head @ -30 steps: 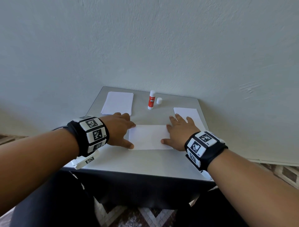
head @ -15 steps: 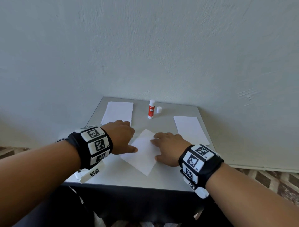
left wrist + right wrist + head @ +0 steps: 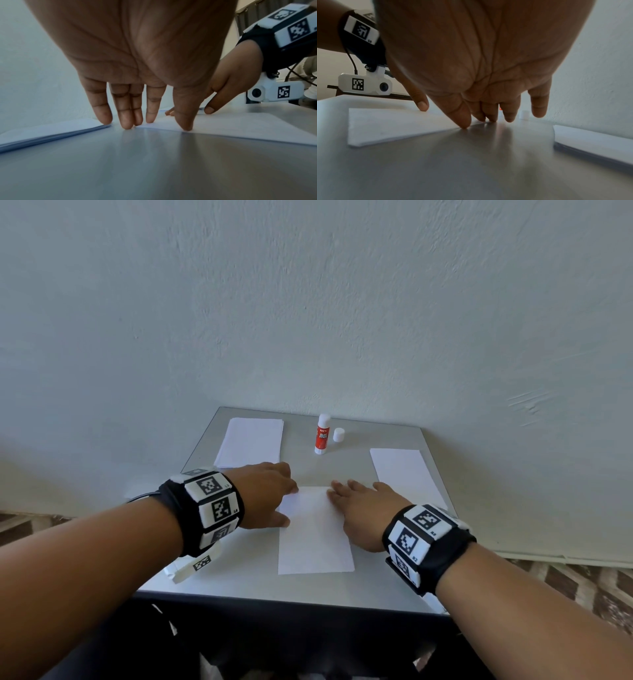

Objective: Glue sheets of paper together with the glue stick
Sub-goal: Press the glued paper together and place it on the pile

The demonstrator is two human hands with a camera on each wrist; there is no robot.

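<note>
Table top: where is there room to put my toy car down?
Bare table shows along the near edge, beside the middle sheet, and between the glue stick and that sheet. Crowded: the paper stack, right sheet and both hands.

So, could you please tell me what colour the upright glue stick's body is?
Red, white ends; head view.

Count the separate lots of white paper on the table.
3: a stack at the far left, a second lot at the right, one sheet between both hands. Sheets within stacks can't be counted.
</note>
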